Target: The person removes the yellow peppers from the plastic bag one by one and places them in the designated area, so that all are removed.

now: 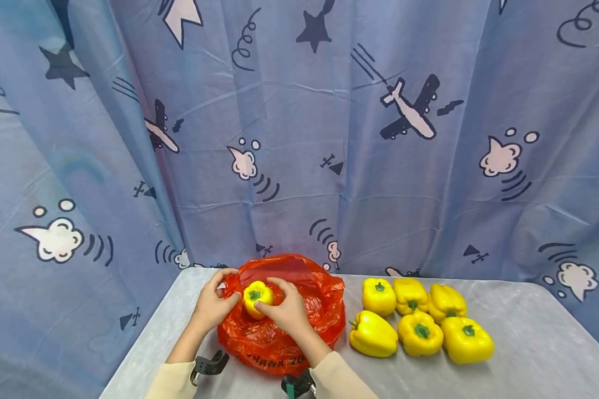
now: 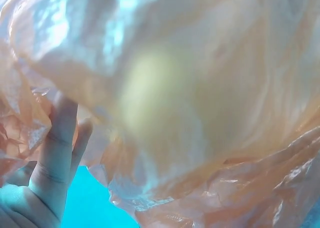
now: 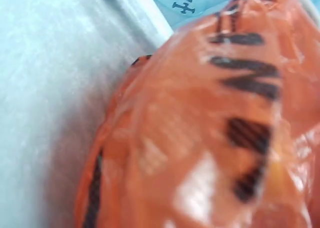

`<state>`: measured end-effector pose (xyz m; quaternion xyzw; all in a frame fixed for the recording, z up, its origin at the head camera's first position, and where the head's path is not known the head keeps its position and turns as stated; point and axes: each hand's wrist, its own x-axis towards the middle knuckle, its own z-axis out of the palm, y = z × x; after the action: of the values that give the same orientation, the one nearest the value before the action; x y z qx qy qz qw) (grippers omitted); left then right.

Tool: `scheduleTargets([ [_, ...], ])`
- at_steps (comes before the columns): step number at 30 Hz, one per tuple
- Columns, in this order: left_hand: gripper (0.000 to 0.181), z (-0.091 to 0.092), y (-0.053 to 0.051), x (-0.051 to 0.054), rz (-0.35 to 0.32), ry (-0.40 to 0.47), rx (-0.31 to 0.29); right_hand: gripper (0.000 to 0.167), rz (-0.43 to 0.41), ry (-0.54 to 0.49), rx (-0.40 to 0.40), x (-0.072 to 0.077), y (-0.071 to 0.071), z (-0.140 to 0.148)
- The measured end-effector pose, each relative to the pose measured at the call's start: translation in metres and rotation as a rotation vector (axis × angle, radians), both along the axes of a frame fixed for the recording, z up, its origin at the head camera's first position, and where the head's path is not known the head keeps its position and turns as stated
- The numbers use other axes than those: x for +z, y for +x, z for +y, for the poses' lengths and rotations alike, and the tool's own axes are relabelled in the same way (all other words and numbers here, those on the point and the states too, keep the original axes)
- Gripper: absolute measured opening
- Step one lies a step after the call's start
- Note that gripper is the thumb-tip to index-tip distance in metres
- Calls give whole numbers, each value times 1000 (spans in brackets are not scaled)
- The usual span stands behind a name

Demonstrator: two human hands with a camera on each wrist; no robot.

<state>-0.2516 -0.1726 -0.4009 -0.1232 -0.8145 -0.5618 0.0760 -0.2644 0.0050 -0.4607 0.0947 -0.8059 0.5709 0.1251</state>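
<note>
A red plastic bag (image 1: pixel 279 354) lies with its mouth spread wide on the table. My left hand (image 1: pixel 212 303) grips the left side of its rim, thumb on the inner side. In the left wrist view its fingers (image 2: pixel 54 148) lie against the crumpled outside. Within the bag's mouth, my right hand (image 1: pixel 290 311) holds a yellow bell pepper (image 1: pixel 253 293) between thumb and fingers, green stem up. Through the film a blurred yellow shape (image 2: pixel 155 92) shows in the left wrist view. The right wrist view shows the bag's printed side (image 3: pixel 200 118); the right fingers are hidden there.
Several more yellow bell peppers (image 1: pixel 421 333) stand grouped to the right of the bag on the pale grey table (image 1: pixel 539 343). A blue patterned curtain (image 1: pixel 299 138) hangs behind the table and along its left side. Dark straps (image 1: pixel 212 364) circle both wrists.
</note>
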Motion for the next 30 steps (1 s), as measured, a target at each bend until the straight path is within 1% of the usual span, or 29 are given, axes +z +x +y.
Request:
scheduleTargets([
  [4, 42, 1, -1, 0, -4, -10, 9, 58, -3, 7, -6, -6, -6, -9],
  [8, 43, 2, -2, 1, -7, -14, -1, 58, -11, 15, -15, -10, -9, -16],
  [11, 43, 2, -4, -2, -10, -9, -9, 58, -4, 36, -29, -13, -9, -19],
  [12, 43, 2, -5, -4, -7, -7, -12, 58, -4, 42, -34, -15, -9, -20],
  [19, 46, -6, -25, -32, -17, 1, 7, 59, -9, 50, -56, -22, -12, -21],
  [21, 46, -8, -27, -35, -10, 1, 10, 58, -14, 48, -57, -23, -13, -21],
  [24, 46, -9, -28, -35, -13, 2, 17, 58, -22, 45, -55, -24, -14, -21],
  [26, 46, -8, -26, -34, -16, -9, 25, 57, -31, 40, -52, -24, -14, -21],
  [28, 46, -6, -23, -29, -22, -19, 34, 56, -36, 35, -50, -25, -14, -21],
  [30, 45, -3, -16, -22, -18, -29, 36, 56, -43, 29, -48, -25, -15, -21],
])
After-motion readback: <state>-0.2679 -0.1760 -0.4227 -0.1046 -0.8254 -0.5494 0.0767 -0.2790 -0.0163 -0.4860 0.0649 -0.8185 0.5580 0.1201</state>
